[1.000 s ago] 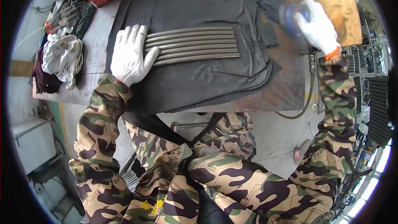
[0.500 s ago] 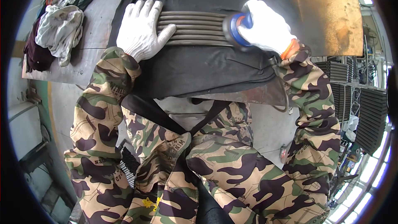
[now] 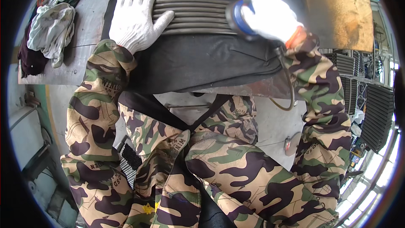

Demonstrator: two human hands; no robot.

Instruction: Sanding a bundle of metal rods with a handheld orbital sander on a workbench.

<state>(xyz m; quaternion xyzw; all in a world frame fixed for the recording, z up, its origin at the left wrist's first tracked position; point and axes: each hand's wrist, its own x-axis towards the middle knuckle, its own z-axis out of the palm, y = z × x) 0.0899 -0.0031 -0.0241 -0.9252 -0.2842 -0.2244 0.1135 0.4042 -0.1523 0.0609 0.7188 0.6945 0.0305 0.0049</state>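
Note:
Several thin metal rods point(image 3: 194, 15) lie side by side on a black cloth point(image 3: 190, 61) over the table. My left hand point(image 3: 136, 19), in a white knit glove, rests on their left ends with fingers stretched and thumb apart. My gloved right hand point(image 3: 272, 14) is wrapped round a hand-held sander point(image 3: 239, 17) with a blue body and a round pad. Its pad meets the rods near their right ends, blurred at the rim. A hose point(image 3: 291, 88) hangs below my right wrist. The rods' left tips are hidden under my left hand.
Crumpled rags point(image 3: 50, 29) are piled on the metal tabletop point(image 3: 90, 21) at the left. A brown-stained board point(image 3: 337, 8) covers the table's right side. Racks with stacked dark bars point(image 3: 375, 114) stand beyond, at the far right.
The whole view has shifted, so table, rods and both hands appear slightly higher. The left hand still lies flat on the rods and the right hand still holds the sander near their right ends.

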